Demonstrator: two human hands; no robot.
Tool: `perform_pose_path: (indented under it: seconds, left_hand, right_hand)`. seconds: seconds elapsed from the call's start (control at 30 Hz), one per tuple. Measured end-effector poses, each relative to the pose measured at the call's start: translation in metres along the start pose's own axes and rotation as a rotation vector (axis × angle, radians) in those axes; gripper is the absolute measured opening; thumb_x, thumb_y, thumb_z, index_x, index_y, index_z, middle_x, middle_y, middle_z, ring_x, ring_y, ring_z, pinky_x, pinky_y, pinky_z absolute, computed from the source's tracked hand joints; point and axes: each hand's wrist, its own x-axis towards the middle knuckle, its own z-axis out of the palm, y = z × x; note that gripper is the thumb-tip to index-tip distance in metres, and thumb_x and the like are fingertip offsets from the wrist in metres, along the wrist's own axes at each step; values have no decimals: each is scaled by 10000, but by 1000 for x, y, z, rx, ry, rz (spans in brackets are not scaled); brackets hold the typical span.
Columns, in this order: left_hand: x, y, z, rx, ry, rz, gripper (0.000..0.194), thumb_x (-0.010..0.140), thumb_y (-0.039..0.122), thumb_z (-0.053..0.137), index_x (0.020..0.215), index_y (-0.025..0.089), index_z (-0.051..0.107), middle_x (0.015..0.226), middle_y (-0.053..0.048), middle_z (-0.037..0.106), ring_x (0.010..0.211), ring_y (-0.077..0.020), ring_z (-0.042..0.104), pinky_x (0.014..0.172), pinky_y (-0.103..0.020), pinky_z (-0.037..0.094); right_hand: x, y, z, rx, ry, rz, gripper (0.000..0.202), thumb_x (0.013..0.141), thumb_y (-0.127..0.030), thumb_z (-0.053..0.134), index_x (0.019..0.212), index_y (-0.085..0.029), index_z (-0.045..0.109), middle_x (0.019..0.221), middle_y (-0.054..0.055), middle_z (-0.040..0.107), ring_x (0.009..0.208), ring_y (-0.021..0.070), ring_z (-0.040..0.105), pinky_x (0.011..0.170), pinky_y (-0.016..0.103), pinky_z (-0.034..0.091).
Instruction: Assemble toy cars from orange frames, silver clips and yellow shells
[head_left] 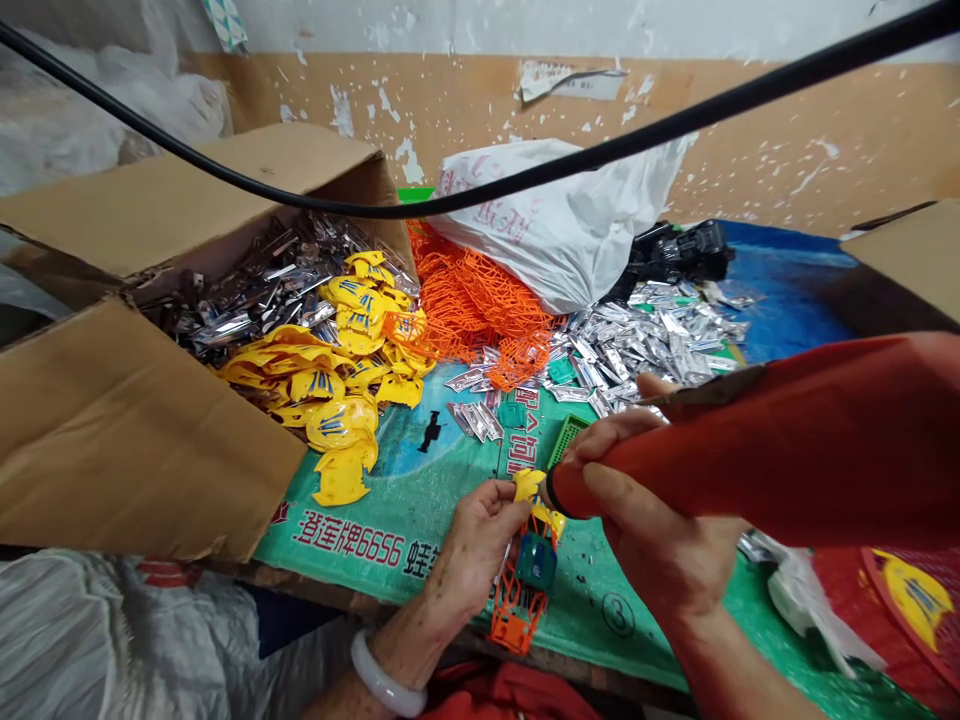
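My right hand [660,540] is wrapped round a thick red power screwdriver [750,440], whose black nose points down at a toy car [536,560]. The tool's tip is hidden behind the car's yellow hood [531,487]. My left hand [480,535] is closed, thumb and fingers pinching the toy car at the hood's left edge. Below the hood the car shows a dark green block and an orange lattice frame [517,620]. Just beyond the tool's nose lies a green perforated tray [568,436], partly covered by my right fingers.
A cardboard box [225,440] on its side spills dark shiny parts and yellow hoods [341,425]. Behind lie orange frames [469,300], a white bag [540,220] and silver pieces [645,340]. A black cable [375,211] crosses overhead. A red basket [862,620] stands right.
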Motion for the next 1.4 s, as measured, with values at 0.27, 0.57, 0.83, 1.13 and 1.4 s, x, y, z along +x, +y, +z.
perform_pose_path:
  seconds: [0.27, 0.57, 0.83, 1.13, 1.4]
  left_hand:
    - [-2, 6, 6, 40, 36, -25, 240, 635, 324, 697, 757, 147, 594, 575, 47, 548, 454, -68, 434, 438, -195, 305]
    - [-2, 5, 3, 61, 36, -24, 225, 655, 338, 681, 750, 154, 593, 578, 49, 532, 463, -72, 429, 448, -202, 298]
    - [-4, 6, 4, 91, 29, -17, 197, 661, 315, 665, 743, 152, 590, 558, 59, 510, 455, -66, 400, 434, -203, 293]
    - [-3, 6, 4, 116, 24, -25, 165, 673, 295, 646, 741, 161, 579, 549, 63, 505, 458, -66, 415, 436, -200, 284]
    - [-2, 4, 2, 118, 16, -31, 173, 667, 290, 640, 757, 155, 580, 563, 52, 535, 459, -69, 433, 433, -195, 303]
  right_hand:
    - [-2, -3, 0, 6, 16, -13, 215, 680, -210, 717, 875, -258, 642, 755, -11, 617, 729, 179, 606, 724, 391, 538]
    - [-1, -5, 1, 1, 9, -15, 144, 678, -229, 723, 793, -232, 638, 731, -7, 620, 695, 175, 602, 711, 390, 531]
    - [-2, -6, -3, 20, 11, 8, 185, 673, -230, 729, 831, -230, 633, 740, -2, 626, 709, 186, 609, 714, 400, 531]
    - [-3, -6, -3, 21, 3, 21, 174, 682, -239, 726, 828, -240, 631, 744, -2, 633, 734, 189, 604, 741, 410, 530]
    - [-3, -4, -3, 20, -11, 35, 159, 703, -245, 713, 842, -240, 636, 768, -1, 627, 745, 184, 596, 738, 406, 531]
